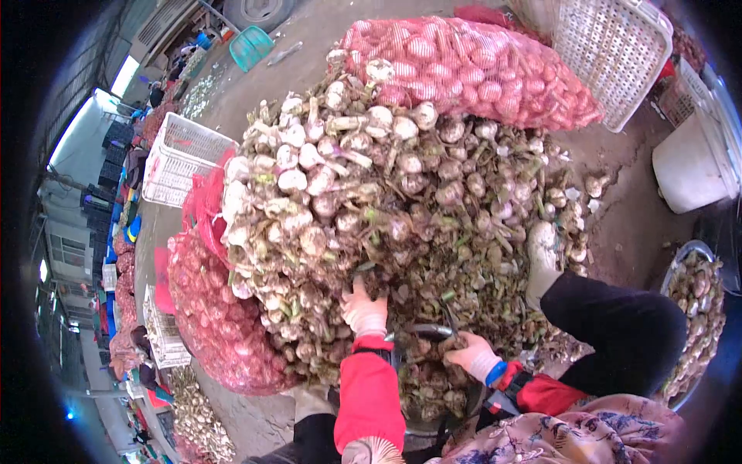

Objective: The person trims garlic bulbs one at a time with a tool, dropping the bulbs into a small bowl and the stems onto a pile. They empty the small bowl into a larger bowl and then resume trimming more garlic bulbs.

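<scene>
A big heap of garlic bulbs with stalks (386, 201) fills the middle of the view. My left hand (363, 308), in a white glove with a red sleeve, reaches into the near edge of the heap and closes on bulbs there. My right hand (471, 356), also gloved, holds dark shears (448, 319) over a dark basin (425, 332) holding cut garlic. My dark trouser leg (618, 325) and white shoe (541, 247) rest against the heap on the right.
Red mesh sacks of garlic lie behind the heap (479, 69) and at the left (216, 317). White plastic crates stand at the top right (610, 54) and left (178, 155). A metal bowl of trimmed bulbs (699, 309) sits at the right, near a white bucket (688, 166).
</scene>
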`<control>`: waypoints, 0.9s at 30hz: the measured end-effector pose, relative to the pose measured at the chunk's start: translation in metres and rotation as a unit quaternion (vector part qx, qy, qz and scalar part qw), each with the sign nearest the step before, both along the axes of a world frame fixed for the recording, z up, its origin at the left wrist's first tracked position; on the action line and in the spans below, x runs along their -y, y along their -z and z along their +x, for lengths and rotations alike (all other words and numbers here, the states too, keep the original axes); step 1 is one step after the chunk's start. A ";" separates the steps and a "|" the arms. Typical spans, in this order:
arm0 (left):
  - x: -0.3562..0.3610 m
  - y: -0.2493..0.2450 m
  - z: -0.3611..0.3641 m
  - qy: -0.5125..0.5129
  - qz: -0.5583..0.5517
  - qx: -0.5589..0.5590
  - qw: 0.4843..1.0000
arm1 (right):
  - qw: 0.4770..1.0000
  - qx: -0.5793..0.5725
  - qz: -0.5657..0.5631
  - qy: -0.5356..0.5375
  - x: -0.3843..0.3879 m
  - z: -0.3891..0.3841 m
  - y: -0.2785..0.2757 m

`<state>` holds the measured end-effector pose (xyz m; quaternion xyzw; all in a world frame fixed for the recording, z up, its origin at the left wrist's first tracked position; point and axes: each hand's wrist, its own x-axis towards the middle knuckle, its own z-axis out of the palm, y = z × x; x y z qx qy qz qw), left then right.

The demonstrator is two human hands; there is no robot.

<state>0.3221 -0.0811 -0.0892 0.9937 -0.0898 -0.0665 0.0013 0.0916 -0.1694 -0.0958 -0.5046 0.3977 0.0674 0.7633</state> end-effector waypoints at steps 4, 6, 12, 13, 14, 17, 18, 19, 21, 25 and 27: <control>0.028 0.024 0.040 -0.125 -0.011 -0.136 0.983 | 1.000 -0.005 0.006 -0.016 -0.009 -0.001 0.060; 0.005 0.050 0.047 -0.096 -0.111 -0.140 0.979 | 1.000 -0.009 0.002 -0.027 -0.007 -0.002 0.061; -0.029 -0.020 -0.059 -0.002 -0.387 -0.188 0.903 | 0.999 -0.008 0.026 -0.018 -0.004 0.010 0.008; -0.044 -0.022 -0.083 0.031 -0.430 -0.214 0.877 | 0.993 0.101 -0.006 0.053 -0.010 0.014 -0.002; -0.044 -0.043 -0.103 -0.002 -0.440 -0.276 0.854 | 0.969 0.209 -0.038 0.123 -0.012 0.018 -0.016; -0.054 -0.051 -0.150 0.010 -0.561 -0.350 0.750 | 0.980 0.179 0.082 0.000 0.003 0.008 -0.077; -0.057 -0.052 -0.161 0.014 -0.667 -0.375 0.644 | 0.971 0.221 0.094 0.013 -0.001 0.005 -0.077; -0.056 -0.068 -0.165 0.032 -0.566 -0.318 0.760 | 0.972 0.204 0.118 0.001 0.000 -0.001 -0.084; -0.052 -0.100 -0.181 -0.026 -0.602 -0.305 0.738 | 0.978 0.167 0.111 -0.061 0.003 -0.010 -0.093; -0.082 -0.102 -0.194 0.036 -0.495 -0.170 0.851 | 0.979 0.181 0.079 -0.059 -0.007 -0.025 -0.080; -0.108 -0.052 -0.201 0.039 -0.626 -0.137 0.767 | 0.969 0.196 -0.088 -0.122 -0.009 -0.036 -0.076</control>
